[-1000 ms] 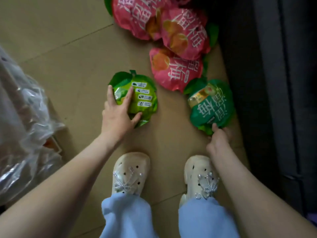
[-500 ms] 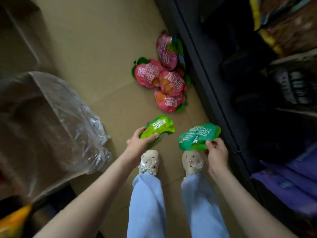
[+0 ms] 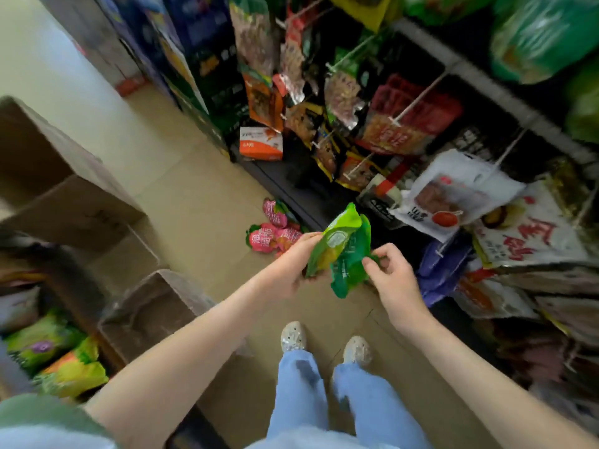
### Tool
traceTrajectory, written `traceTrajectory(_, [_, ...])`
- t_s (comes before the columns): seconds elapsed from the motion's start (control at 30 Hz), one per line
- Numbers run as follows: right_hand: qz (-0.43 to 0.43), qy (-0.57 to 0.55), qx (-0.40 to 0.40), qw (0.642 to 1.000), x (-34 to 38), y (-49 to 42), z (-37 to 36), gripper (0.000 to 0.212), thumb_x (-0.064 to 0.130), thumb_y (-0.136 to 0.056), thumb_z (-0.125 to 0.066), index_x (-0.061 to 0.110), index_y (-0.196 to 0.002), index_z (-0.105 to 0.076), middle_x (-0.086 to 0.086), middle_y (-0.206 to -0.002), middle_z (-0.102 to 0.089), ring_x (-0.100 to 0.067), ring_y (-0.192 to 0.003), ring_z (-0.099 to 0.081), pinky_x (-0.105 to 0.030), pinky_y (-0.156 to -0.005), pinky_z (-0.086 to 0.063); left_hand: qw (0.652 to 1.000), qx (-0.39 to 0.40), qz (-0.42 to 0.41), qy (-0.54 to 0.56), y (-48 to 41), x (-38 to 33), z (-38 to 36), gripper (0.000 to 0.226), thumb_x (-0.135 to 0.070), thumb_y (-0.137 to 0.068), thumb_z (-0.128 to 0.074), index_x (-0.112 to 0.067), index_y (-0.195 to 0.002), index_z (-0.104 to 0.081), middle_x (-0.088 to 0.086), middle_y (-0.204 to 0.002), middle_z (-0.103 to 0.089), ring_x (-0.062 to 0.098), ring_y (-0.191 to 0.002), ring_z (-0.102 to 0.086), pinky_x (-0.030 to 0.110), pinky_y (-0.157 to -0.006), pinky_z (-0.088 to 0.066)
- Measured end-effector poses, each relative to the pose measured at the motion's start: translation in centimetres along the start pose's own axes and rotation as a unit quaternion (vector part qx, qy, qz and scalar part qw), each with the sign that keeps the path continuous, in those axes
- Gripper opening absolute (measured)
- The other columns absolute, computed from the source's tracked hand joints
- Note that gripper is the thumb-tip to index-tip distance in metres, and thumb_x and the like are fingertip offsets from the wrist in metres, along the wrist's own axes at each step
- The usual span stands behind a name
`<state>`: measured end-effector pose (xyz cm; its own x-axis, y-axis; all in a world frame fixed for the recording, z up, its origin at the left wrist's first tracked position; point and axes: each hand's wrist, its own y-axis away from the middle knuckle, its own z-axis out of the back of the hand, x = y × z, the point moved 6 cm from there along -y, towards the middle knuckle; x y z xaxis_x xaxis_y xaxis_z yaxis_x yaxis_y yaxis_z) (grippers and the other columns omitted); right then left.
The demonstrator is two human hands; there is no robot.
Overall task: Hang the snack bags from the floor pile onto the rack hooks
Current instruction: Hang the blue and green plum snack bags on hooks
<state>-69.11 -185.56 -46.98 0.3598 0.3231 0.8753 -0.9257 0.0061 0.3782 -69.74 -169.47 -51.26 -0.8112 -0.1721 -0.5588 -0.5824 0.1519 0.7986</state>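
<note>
Two glossy, crinkled pouches are up in front of us. The lime-green snack bag (image 3: pixel 335 236) overlaps the darker green snack bag (image 3: pixel 348 273), and their foil faces touch. The left hand (image 3: pixel 290 268) grips the lime one, thumb across its front and fingers curled under its lower edge. The right hand (image 3: pixel 393 277) pinches the dark one's rumpled side between thumb and forefinger, its other fingers loosely bent.

Half a second ago these bags were held apart, low over the shoes. Now they've come together and risen well clear of the floor (image 3: pixel 201 215).

Below and beyond them, the pile of pink snack bags (image 3: pixel 275 236) lies on the tan tiles at the foot of the rack (image 3: pixel 492 89), where it lay before. Our view has lifted. Thin white hooks (image 3: pixel 421 95) now show, jutting from the grey bar and crowded with shiny packets, and a white packet (image 3: pixel 453 196) hangs nearest the hands.

To the left stands an open cardboard box (image 3: pixel 74 196), matte brown. Straight down we see pale clogs (image 3: pixel 293 335) below light blue trousers.
</note>
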Motion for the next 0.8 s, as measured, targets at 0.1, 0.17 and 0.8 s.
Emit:
traceTrajectory(0.1, [0.022,0.004,-0.043,0.999,3.3,1.8,4.4,0.014,0.005,-0.092,-0.055,0.009,-0.080,-0.048,-0.003,-0.071,-0.055,-0.013,-0.069,-0.051,-0.033,-0.067,-0.044,0.994,0.062,0.021,-0.087,3.8,-3.4,-4.1,0.041,-0.069,-0.071,-0.062,-0.029,-0.070,-0.074,-0.007,-0.073,-0.070,0.015,-0.074,-0.061,0.032,-0.076,-0.046])
traceTrajectory(0.17, [0.043,0.038,-0.073,0.996,4.7,2.8,7.4,0.013,0.010,-0.092,-0.057,0.014,-0.081,-0.049,0.002,-0.072,-0.058,-0.014,-0.070,-0.056,-0.031,-0.066,-0.044,0.980,0.095,0.030,-0.171,5.5,-5.0,-7.0,0.064,-0.086,-0.048,-0.061,-0.032,-0.080,-0.075,-0.009,-0.085,-0.072,0.014,-0.084,-0.060,0.031,-0.078,-0.040])
traceTrajectory(0.8, [0.120,0.124,-0.203,0.964,5.0,9.8,29.6,0.022,0.018,-0.093,-0.054,0.025,-0.075,-0.042,-0.003,-0.072,-0.054,-0.021,-0.067,-0.053,-0.035,-0.063,-0.039,0.972,0.061,-0.092,-0.210,7.9,-6.9,-27.3,0.036,-0.004,-0.092,-0.054,-0.012,-0.127,-0.048,0.012,-0.107,-0.066,0.027,-0.095,-0.066,0.040,-0.080,-0.056])
